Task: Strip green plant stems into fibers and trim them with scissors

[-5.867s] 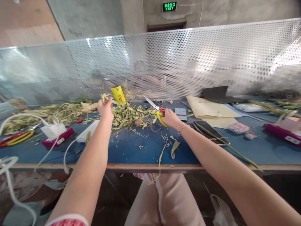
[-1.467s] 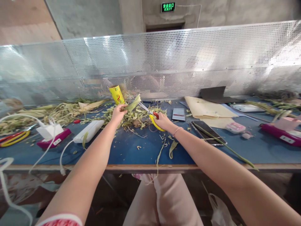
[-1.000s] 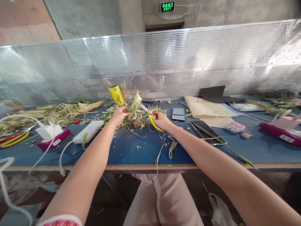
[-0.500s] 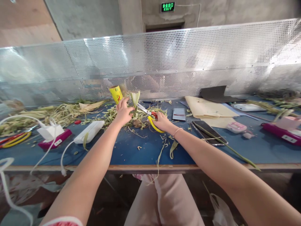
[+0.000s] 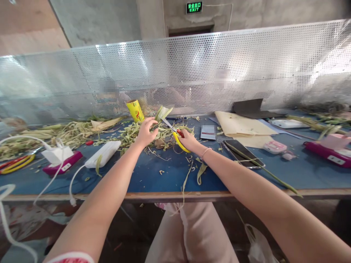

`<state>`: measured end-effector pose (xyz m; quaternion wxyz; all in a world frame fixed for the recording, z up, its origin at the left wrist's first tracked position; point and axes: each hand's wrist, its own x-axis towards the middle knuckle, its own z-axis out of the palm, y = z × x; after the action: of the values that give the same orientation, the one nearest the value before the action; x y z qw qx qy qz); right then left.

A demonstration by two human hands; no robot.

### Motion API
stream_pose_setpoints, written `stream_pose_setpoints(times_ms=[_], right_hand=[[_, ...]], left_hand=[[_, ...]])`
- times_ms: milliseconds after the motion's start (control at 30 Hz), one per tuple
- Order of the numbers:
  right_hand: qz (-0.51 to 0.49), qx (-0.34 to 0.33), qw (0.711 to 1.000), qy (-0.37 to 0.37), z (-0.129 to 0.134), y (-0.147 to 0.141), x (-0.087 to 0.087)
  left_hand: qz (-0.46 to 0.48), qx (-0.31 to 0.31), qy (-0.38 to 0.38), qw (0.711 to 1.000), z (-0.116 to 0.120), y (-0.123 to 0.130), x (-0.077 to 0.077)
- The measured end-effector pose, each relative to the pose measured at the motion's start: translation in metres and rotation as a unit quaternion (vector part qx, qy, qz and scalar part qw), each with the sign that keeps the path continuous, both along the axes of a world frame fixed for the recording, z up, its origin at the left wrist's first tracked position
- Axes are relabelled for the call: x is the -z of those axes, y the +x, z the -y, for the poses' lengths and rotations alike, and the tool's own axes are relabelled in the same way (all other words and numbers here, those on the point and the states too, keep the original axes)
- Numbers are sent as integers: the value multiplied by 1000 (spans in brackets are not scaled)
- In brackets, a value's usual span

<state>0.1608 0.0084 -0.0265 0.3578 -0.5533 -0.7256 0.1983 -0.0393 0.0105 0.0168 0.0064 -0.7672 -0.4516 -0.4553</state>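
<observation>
Between the fingers of my left hand [image 5: 148,132] is a pale green folded leaf piece [image 5: 165,112], its wide end pointing up and right. My right hand [image 5: 188,140] grips scissors [image 5: 181,143] with red and yellow handles. Their metal blades point up and left, reaching the leaf close to my left fingers. Under and around both hands lies a heap of cut green leaf scraps [image 5: 131,134]. A yellow cardboard tube [image 5: 135,110] stands tilted just behind my left hand.
Dried leaves [image 5: 59,130] cover the back left of the blue table [image 5: 153,179]. A white power bank [image 5: 102,154], purple power strip [image 5: 62,164] and second scissors [image 5: 18,163] lie left. Right are a phone [image 5: 242,155], paper [image 5: 244,126] and pink case [image 5: 275,147]. Behind rises a perforated metal screen [image 5: 186,65].
The leaf piece has tipped over to the right from nearly upright, and my left hand has turned slightly. The scissors remain at the leaf, almost in the same spot.
</observation>
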Motion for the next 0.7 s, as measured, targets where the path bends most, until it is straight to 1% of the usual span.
stream_pose_setpoints(times_ms=[67, 100, 133, 167, 200, 267, 333, 400, 467, 533, 600, 633, 700], right_hand=[[-7, -2, 1000, -1, 0, 0, -1], [-9, -2, 1000, 0, 1, 1, -1], [-8, -3, 1000, 2, 1, 1, -1], [-7, -3, 1000, 6, 1, 1, -2], [-4, -6, 1000, 11, 2, 2, -2], [3, -19, 1000, 21, 3, 2, -2], [10, -35, 999, 40, 4, 3, -2], [17, -49, 996, 66, 5, 3, -2], [23, -53, 994, 90, 6, 3, -2], [24, -49, 993, 102, 7, 3, -2], [23, -42, 994, 95, 7, 3, -2], [22, -39, 995, 85, 7, 3, -1], [22, -34, 997, 68, 7, 3, 0]], left_hand=[[110, 34, -28, 993, -1, 3, 0], [179, 52, -43, 981, -3, 4, 0], [264, 63, -55, 961, -5, 5, 0], [348, 70, -70, 932, -8, 6, -1], [410, 72, -89, 905, -10, 6, -1], [479, 70, -132, 865, -13, 5, -4], [504, 82, -175, 842, -12, 5, -6], [511, 96, -204, 829, -10, 4, -9], [502, 97, -211, 833, -9, 2, -10], [477, 85, -202, 851, -9, 0, -10], [463, 69, -182, 865, -11, -3, -10], [470, 59, -170, 864, -13, -4, -10], [512, 43, -154, 844, -14, -6, -11]])
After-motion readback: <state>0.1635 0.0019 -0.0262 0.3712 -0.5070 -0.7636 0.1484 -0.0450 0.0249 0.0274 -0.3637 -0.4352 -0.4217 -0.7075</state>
